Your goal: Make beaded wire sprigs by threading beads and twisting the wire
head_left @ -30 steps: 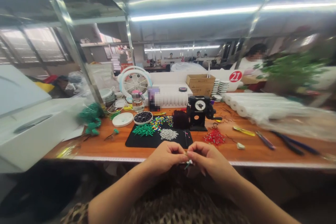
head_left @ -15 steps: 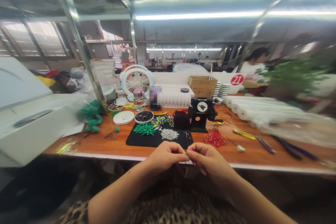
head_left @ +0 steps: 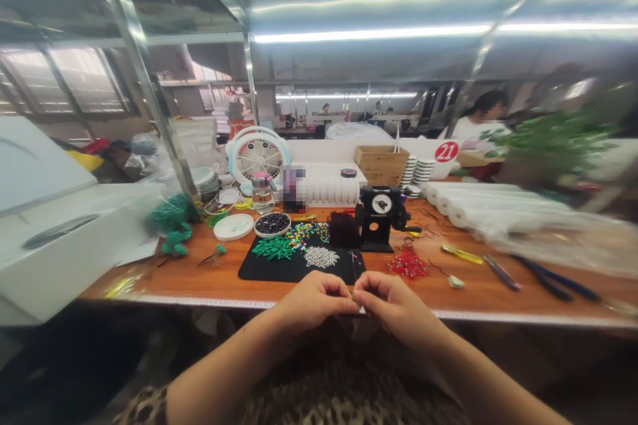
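My left hand (head_left: 319,300) and my right hand (head_left: 391,305) meet at the table's front edge, fingertips pinched close together. A small piece between them is too little and too covered to name. Just beyond my hands lies a black mat (head_left: 254,270). It bears a heap of silver-white beads (head_left: 321,257), green tube-shaped pieces (head_left: 272,248), multicoloured beads (head_left: 302,236) and a dark bundle of threads (head_left: 343,230). To the right of the mat is a pile of red strands with small beads (head_left: 409,263).
A black hand-crank machine (head_left: 377,219) stands behind the mat. Pliers (head_left: 558,279), a pen-like tool (head_left: 501,272) and a yellow cutter (head_left: 461,254) lie on the right. At left are a dish of black beads (head_left: 272,224), a white lid (head_left: 233,227) and a fan (head_left: 258,158).
My hands stay together at the table edge; the fingertips have shifted slightly around the small piece. The view has moved a little.
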Tool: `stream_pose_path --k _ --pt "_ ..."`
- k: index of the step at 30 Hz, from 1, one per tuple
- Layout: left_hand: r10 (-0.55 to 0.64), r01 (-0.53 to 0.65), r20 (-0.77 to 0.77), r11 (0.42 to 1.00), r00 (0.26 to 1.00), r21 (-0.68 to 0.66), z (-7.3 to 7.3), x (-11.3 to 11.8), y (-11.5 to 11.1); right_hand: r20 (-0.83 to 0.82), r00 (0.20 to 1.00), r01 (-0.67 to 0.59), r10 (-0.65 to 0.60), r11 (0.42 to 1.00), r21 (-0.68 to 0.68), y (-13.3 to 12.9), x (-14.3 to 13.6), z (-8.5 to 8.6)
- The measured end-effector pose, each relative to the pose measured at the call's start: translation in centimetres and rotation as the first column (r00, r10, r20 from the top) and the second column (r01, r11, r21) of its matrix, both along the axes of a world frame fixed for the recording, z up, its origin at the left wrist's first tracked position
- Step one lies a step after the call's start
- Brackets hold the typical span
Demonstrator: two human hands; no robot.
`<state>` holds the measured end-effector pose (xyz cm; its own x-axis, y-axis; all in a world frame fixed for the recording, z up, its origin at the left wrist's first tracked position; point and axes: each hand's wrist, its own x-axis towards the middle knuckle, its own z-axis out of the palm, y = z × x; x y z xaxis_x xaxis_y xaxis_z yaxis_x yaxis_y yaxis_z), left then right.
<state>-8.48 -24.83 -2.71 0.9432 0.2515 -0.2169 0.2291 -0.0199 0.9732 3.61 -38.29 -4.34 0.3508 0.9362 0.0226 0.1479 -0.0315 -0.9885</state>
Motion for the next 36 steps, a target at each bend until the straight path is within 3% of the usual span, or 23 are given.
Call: stream_pose_path --k 5,15,36 --pt "-0.028 0.028 -0.001 0.999 1.000 -0.016 0.2 0.1 0.1 0.124 0.991 -0.059 0.058 0.998 0.007 -0.3 0.5 0.8" --pt "-0.065 0.064 -0.022 0.996 0.998 -0.060 0.3 0.0 0.2 0.125 0.980 -0.151 0.153 0.988 -0.025 0.0 1.0 1.1" --pt "-0.041 0.042 -0.035 0.998 0.999 0.038 0.2 0.1 0.4 0.068 0.997 -0.029 0.031 0.999 -0.037 0.0 0.1 0.7"
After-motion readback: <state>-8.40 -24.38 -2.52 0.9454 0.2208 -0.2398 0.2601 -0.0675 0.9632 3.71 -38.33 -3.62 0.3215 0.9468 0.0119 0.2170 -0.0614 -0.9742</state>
